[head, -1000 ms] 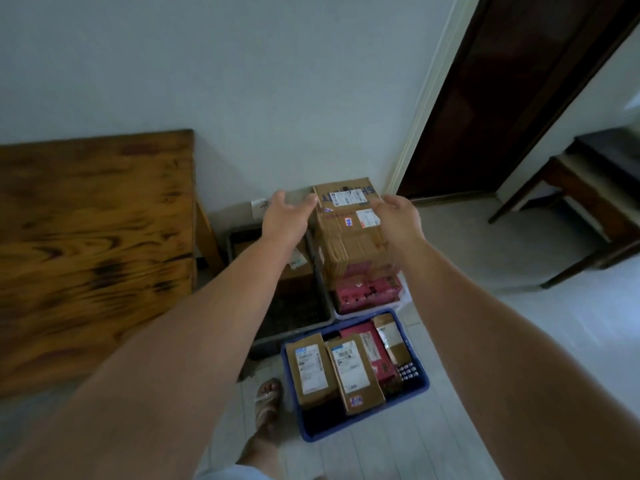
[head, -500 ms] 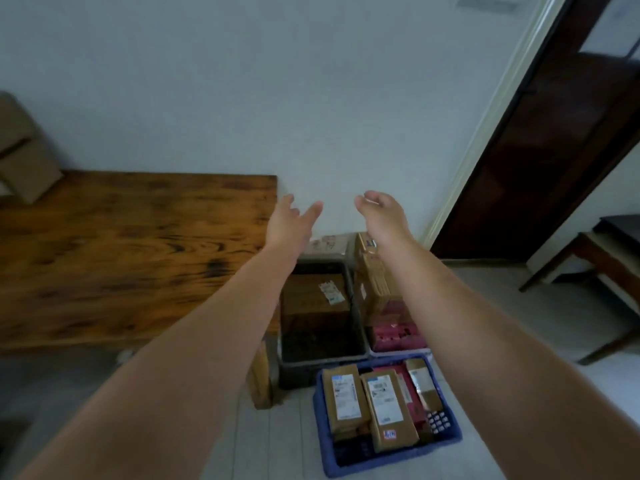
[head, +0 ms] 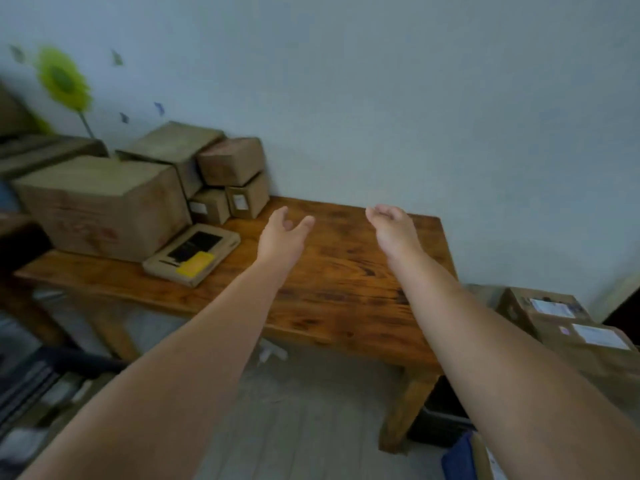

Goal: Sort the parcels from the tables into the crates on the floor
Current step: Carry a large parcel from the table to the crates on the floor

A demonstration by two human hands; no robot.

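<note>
Left hand (head: pixel 282 233): was stretched out over the table, fingers loose and thumb spread apart. It held nothing.
Right hand (head: pixel 393 228): was also out over the table, near the left hand. Its fingers were loosely curled and had hold of nothing.
Table (head: pixel 346 282): wooden, directly under both hands.
Flat parcel (head: pixel 192 252): lay on the table just left of the left hand, with black and yellow patches on top.
Big box (head: pixel 104 202): stood farther left of the left hand, just behind the flat parcel.
Small boxes (head: pixel 230 161): were stacked by the wall, beyond the left hand and to its left.
Labelled parcel (head: pixel 554 317): sat past the table end, right of the right arm and lower, with white labels facing up.
Blue crate (head: pixel 457 459): was on the floor under the right forearm; only a corner showed.
</note>
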